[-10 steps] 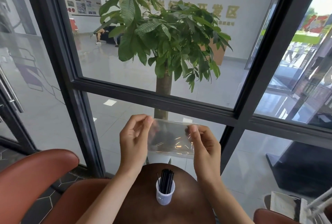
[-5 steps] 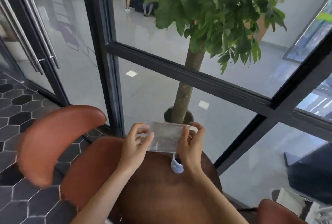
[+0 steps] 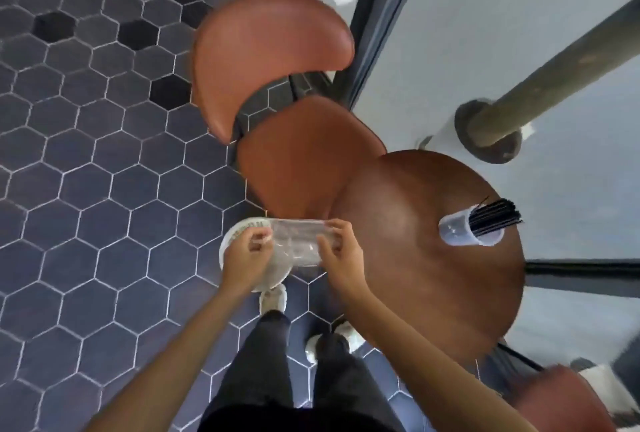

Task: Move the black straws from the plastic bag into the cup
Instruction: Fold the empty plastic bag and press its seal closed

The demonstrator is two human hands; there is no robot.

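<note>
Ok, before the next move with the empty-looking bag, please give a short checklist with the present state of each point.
1. Straws in the cup: ok.
2. Cup on the table: ok; whether it stands straight, cannot tell.
3. Bag empty: cannot tell, too blurred.
4. Left hand and right hand both pinch the bag: ok.
5. Bag over the white bin: ok.
</note>
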